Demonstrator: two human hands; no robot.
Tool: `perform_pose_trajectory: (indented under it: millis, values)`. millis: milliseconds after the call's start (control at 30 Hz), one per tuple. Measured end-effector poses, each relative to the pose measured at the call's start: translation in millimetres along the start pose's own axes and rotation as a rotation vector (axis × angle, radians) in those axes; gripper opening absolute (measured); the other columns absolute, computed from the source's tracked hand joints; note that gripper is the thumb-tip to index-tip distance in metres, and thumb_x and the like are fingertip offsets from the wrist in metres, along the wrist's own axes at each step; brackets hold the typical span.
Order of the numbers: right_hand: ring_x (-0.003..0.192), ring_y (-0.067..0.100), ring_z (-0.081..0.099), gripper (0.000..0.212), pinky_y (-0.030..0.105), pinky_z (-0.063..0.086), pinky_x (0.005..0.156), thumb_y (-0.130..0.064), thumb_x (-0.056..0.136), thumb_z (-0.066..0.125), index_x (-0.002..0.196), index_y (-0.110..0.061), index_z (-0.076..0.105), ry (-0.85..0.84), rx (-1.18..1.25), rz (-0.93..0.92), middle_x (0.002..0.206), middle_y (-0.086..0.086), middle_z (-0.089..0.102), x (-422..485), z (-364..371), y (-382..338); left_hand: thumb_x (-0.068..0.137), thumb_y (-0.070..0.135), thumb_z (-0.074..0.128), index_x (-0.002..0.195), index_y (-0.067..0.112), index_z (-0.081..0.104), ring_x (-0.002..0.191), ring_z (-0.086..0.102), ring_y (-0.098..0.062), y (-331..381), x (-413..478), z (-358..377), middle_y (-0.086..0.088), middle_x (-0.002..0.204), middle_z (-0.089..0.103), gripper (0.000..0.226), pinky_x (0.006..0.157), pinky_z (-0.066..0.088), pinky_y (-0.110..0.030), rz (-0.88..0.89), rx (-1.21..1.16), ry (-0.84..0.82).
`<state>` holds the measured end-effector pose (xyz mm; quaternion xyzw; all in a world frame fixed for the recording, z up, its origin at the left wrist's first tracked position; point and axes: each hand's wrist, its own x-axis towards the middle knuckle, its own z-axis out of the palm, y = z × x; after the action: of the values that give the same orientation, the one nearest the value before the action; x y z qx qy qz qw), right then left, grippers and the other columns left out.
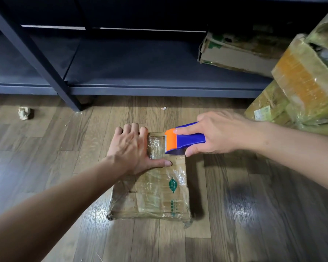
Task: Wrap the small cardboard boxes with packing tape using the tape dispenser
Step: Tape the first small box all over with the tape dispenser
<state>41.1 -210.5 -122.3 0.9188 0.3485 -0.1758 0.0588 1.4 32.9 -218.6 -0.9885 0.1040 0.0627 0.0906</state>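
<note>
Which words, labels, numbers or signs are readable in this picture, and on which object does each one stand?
No text here is legible.
Cardboard box on the floor: green leaf logo, and green characters below it, too blurred to read.
Label on the stacked boxes at right: too small to read.
Worn carton on the shelf: green print, blurred.
Tape dispenser: no text visible.

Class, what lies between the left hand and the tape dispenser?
Head view: wrinkled clear tape on the cardboard box fills the gap between left hand and tape dispenser.
</note>
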Motion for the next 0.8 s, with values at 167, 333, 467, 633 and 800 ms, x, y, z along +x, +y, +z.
perform_pose_trajectory:
  millis: [167,333,467,633,800]
  values:
    - [0.066,0.006,0.038,0.075,0.025,0.026,0.053,-0.087,0.081,0.03,0.149,-0.06,0.018,0.019,-0.036,0.014,0.082,-0.013,0.033,5,7,-3,0.054,0.111,0.0,0.138,0.013,0.045,0.12,0.051,-0.029,-1,-1,-3,-0.009,0.128,0.056,0.136,0.119,0.026,-0.053,0.034,0.053,-0.029]
    - [0.072,0.011,0.042,0.069,0.026,0.024,0.053,-0.083,0.085,0.034,0.149,-0.058,0.025,0.033,-0.041,0.003,0.081,-0.013,0.033,7,6,-6,0.073,0.1,0.005,0.148,0.011,0.04,0.129,0.051,-0.029,25,1,-1,-0.008,0.13,0.056,0.122,0.124,0.001,-0.062,0.151,-0.01,0.028]
    - [0.088,0.016,0.043,0.062,0.032,0.033,0.069,-0.077,0.09,0.04,0.147,-0.058,0.031,0.021,-0.024,0.008,0.085,-0.011,0.033,12,-1,-13,0.065,0.103,-0.009,0.121,0.016,0.051,0.102,0.05,-0.028,35,7,0,-0.006,0.113,0.056,0.119,0.1,0.037,-0.045,0.085,-0.067,0.035]
    - [0.081,0.016,0.041,0.062,0.033,0.032,0.065,-0.078,0.091,0.035,0.149,-0.057,0.028,0.04,-0.101,-0.022,0.093,-0.008,0.038,17,-4,-18,0.065,0.102,-0.012,0.111,0.015,0.052,0.091,0.045,-0.027,25,9,6,-0.008,0.105,0.054,0.117,0.088,0.04,-0.042,0.085,-0.052,0.069]
    - [0.075,0.013,0.04,0.067,0.031,0.032,0.064,-0.081,0.087,0.036,0.149,-0.058,0.026,0.041,-0.021,-0.017,0.08,-0.012,0.033,17,3,-14,0.065,0.105,-0.006,0.114,0.015,0.053,0.093,0.049,-0.027,3,7,13,-0.008,0.107,0.055,0.118,0.088,0.039,-0.042,0.089,-0.048,0.083]
